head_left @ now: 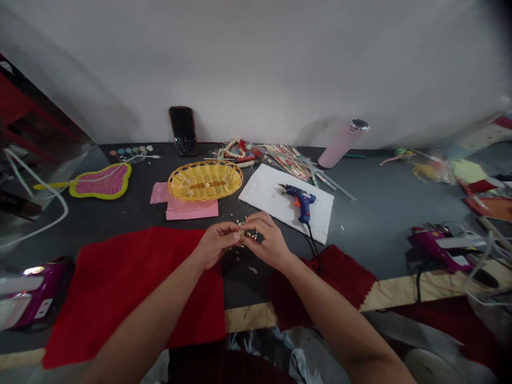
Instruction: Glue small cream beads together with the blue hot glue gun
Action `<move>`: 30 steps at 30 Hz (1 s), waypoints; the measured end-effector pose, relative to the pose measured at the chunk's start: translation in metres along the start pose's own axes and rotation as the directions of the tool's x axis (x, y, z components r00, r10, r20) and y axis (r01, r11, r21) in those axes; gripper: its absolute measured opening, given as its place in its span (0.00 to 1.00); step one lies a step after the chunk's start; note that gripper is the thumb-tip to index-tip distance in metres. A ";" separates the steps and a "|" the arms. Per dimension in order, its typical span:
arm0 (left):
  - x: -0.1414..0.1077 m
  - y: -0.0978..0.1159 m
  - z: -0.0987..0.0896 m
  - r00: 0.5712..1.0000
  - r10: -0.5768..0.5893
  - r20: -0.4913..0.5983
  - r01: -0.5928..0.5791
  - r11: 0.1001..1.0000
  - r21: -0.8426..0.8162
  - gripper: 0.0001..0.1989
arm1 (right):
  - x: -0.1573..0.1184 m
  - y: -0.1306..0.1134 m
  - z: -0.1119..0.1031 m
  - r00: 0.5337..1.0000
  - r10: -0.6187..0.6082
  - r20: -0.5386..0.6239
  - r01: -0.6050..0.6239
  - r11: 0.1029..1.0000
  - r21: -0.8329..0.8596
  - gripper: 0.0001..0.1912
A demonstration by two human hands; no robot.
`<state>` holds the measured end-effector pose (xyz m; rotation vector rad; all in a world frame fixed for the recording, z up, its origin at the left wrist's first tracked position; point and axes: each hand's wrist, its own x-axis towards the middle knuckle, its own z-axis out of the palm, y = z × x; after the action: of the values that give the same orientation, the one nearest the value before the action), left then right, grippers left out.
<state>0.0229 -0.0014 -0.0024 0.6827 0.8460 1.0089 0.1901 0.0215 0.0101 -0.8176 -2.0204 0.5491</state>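
Note:
My left hand (215,246) and my right hand (268,241) meet over the dark table, fingertips nearly touching. Between them they pinch a small, pale, beaded-looking piece (241,233), partly covered by the fingers and too small to make out fully. Tiny pale beads (239,246) lie scattered on the table around the fingertips. Just beyond, a yellow wicker basket (206,181) with a few small pale bits inside stands partly on pink sheets (191,209). To the right, a blue glue gun (303,202) lies on a white board (264,186), its cord running toward me.
Red cloth (132,282) lies under my left forearm, dark red cloth (340,277) by my right. A phone (184,130) and a pink bottle (343,144) stand near the wall. Purple devices (444,248) sit at both sides. A pink-and-yellow paddle-shaped item (102,181) lies left.

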 end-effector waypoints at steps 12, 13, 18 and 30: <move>-0.001 -0.001 0.002 1.000 0.007 -0.013 -0.006 0.998 0.066 0.10 | -0.003 0.003 0.001 0.998 -0.040 0.048 0.044 0.996 -0.078 0.12; -0.001 -0.001 0.001 1.000 0.003 -0.006 -0.002 0.998 0.057 0.10 | -0.003 0.002 0.001 0.998 -0.046 0.050 0.049 0.996 -0.068 0.14; -0.002 -0.001 -0.001 1.000 0.004 0.028 -0.005 0.999 0.039 0.11 | -0.003 0.001 0.003 0.996 -0.060 0.071 0.063 0.997 -0.043 0.16; -0.002 -0.003 -0.003 0.998 0.054 0.015 -0.055 0.997 0.054 0.13 | -0.002 -0.002 0.005 1.000 0.010 0.010 -0.010 1.000 0.030 0.11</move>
<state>0.0213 -0.0037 -0.0055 0.7617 0.8498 1.0318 0.1865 0.0182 0.0072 -0.8085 -2.0138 0.5889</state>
